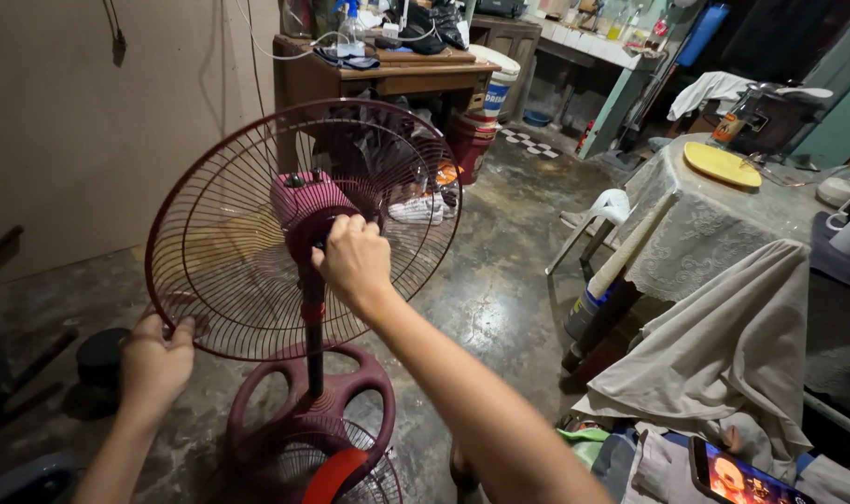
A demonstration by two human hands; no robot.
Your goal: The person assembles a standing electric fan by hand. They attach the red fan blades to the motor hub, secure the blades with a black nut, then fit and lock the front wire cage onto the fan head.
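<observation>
**Gripping a stand fan at guard and motor housing**

Holding the lower left rim of the maroon wire fan guard [257, 177], the left hand [156, 362] has its fingers curled through the wires. The right hand [353, 258] is closed around the back of the maroon motor housing [306, 201], just above the stand pole [312, 341]. The fan stands upright on its round maroon base [350, 392] on the concrete floor [500, 299], directly in front of the person. A second wire guard [369, 467] lies flat at the foot of the base, touching it, with a red piece across it.

Surroundings: a wooden desk [416, 79] stands behind the fan, its top crowded with cables and dark items (too small to identify). Stacked buckets [476, 121] sit beside the desk; contents cannot be seen. To the right, a table under a lace cloth [705, 243] carries a yellow round board [721, 165]. A beige cloth [724, 345] is draped nearby, and a lit phone [738, 476] lies at lower right.
</observation>
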